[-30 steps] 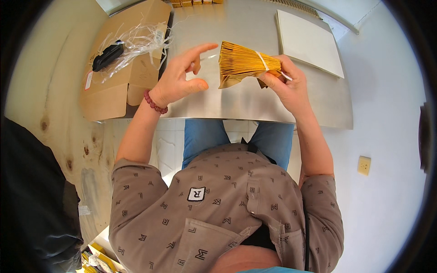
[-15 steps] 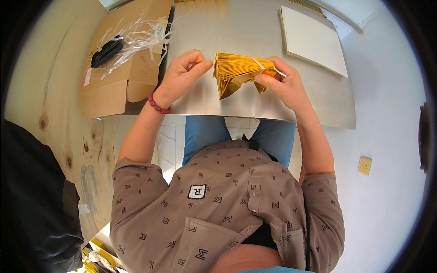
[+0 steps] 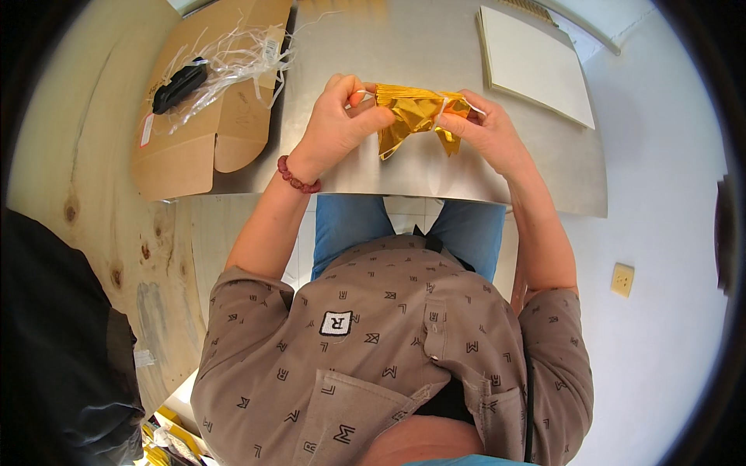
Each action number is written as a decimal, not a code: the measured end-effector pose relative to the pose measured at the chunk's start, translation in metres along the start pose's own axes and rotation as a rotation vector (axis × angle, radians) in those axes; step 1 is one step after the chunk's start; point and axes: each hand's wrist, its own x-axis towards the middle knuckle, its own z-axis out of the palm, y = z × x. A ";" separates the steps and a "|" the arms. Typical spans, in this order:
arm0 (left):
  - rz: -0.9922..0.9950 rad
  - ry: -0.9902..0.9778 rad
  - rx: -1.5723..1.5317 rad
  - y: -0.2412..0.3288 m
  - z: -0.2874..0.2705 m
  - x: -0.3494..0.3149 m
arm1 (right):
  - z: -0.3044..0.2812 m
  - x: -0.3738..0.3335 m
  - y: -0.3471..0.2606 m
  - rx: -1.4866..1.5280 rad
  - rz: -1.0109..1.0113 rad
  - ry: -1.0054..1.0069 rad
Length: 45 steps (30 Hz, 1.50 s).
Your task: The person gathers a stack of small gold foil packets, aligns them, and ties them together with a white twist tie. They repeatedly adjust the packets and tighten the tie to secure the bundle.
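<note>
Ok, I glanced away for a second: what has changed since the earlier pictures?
The left hand has moved right and taken hold of the left end of the gold foil bundle; that fanned end is now gathered narrower. The right hand keeps its grip on the other end. The cardboard and white sheets stayed put.

Metal table (image 3: pixel 435 46), flattened cardboard (image 3: pixel 183 159), white sheets (image 3: pixel 536 70)

Left grip (image 3: pixel 336 126) and right grip (image 3: pixel 489 138) hold a gold foil bundle (image 3: pixel 412 111).
</note>
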 end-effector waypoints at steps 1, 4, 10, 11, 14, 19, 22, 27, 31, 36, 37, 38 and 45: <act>-0.017 -0.016 0.071 0.001 0.001 -0.001 | 0.000 -0.001 0.000 -0.006 0.009 0.017; -0.117 -0.044 -0.014 0.004 0.003 -0.002 | 0.002 0.000 0.000 -0.009 0.000 0.039; -0.306 -0.092 -0.242 -0.001 0.003 0.000 | 0.000 0.004 0.003 -0.015 0.040 0.009; -0.280 -0.105 -0.281 -0.002 0.004 0.000 | 0.000 0.005 0.004 -0.023 0.043 0.014; -0.247 -0.112 -0.292 -0.001 0.004 -0.001 | 0.001 0.008 0.002 0.006 0.007 -0.007; -0.118 -0.076 -0.168 0.010 0.004 -0.005 | 0.005 0.003 -0.011 0.045 -0.006 0.018; 0.130 0.082 -0.159 0.013 0.020 -0.012 | 0.005 -0.002 -0.016 -0.067 -0.133 0.154; 0.168 0.177 -0.149 0.008 0.030 -0.012 | 0.001 0.013 -0.006 0.225 -0.302 0.218; 0.099 0.268 -0.100 -0.001 0.028 -0.012 | 0.009 0.016 0.002 0.113 -0.354 0.501; 0.055 0.362 -0.080 -0.010 0.042 -0.010 | 0.037 0.018 0.005 -0.492 -0.576 0.561; 0.043 0.375 -0.087 -0.010 0.044 -0.010 | 0.041 0.023 0.006 -0.496 -0.603 0.581; 0.032 0.388 -0.093 -0.011 0.046 -0.010 | 0.044 0.027 0.007 -0.500 -0.633 0.600; 0.001 0.418 0.010 -0.013 0.048 -0.009 | 0.051 0.035 0.018 -0.474 -0.495 0.641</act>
